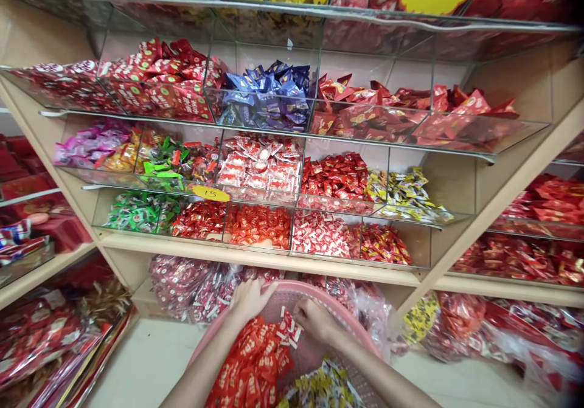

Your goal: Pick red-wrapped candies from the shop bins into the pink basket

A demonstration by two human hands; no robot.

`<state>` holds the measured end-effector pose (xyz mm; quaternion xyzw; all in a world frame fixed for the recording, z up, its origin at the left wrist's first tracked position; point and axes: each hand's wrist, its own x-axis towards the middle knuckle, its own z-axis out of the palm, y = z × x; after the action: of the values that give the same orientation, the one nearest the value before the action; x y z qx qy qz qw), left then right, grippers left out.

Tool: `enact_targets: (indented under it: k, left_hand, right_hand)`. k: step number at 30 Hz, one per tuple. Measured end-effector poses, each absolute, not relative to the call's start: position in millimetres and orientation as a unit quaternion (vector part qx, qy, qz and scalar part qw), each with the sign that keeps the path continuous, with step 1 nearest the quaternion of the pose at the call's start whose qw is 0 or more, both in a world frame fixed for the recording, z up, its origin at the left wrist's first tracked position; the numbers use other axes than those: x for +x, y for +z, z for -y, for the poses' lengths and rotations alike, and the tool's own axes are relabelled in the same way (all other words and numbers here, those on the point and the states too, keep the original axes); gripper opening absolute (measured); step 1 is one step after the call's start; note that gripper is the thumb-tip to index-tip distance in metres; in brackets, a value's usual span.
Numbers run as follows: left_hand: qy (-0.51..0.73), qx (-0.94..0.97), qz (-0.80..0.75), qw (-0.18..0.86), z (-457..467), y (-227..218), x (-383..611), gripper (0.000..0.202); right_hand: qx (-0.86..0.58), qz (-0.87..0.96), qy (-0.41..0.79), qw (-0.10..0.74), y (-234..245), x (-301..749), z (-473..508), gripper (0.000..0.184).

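A pink plastic basket [351, 320] sits low in front of me, filled with red wrapped candies [250, 365] and some yellow-and-white ones [319, 387]. My left hand [250, 298] rests on the basket's far rim, fingers curled over it. My right hand [314, 321] is inside the basket, closed on a few red-and-white candy packets [288, 326]. Straight ahead stand tiered clear bins of candy.
Clear acrylic bins [262, 101] hold blue, red, green, purple and yellow candies on a wooden shelf [274, 259]. A yellow price tag [210, 193] hangs on one bin. Plastic bags of candy [191, 286] lie beneath. Red goods fill side shelves; pale floor [146, 359] at lower left.
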<state>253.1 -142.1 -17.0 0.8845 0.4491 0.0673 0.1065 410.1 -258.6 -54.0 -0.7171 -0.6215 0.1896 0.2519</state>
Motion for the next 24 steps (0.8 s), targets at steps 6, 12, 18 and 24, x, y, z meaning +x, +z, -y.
enact_targets:
  k: [6,12,18,24]
  left_hand:
    - [0.067,0.885,-0.448,0.107,141,-19,252,0.068]
    - [0.07,0.884,-0.448,0.116,140,-19,253,0.068]
    - [0.074,0.89,-0.434,0.117,138,-23,253,0.071]
    - [0.069,0.886,-0.444,0.118,139,-21,253,0.07]
  right_hand:
    - [-0.737,0.571,0.251,0.261,-66,397,252,0.019]
    - [-0.724,0.589,0.19,0.306,-49,409,250,0.019]
    - [-0.735,0.596,0.033,0.32,26,448,226,0.021]
    - [-0.774,0.61,-0.114,0.122,62,471,192,0.021]
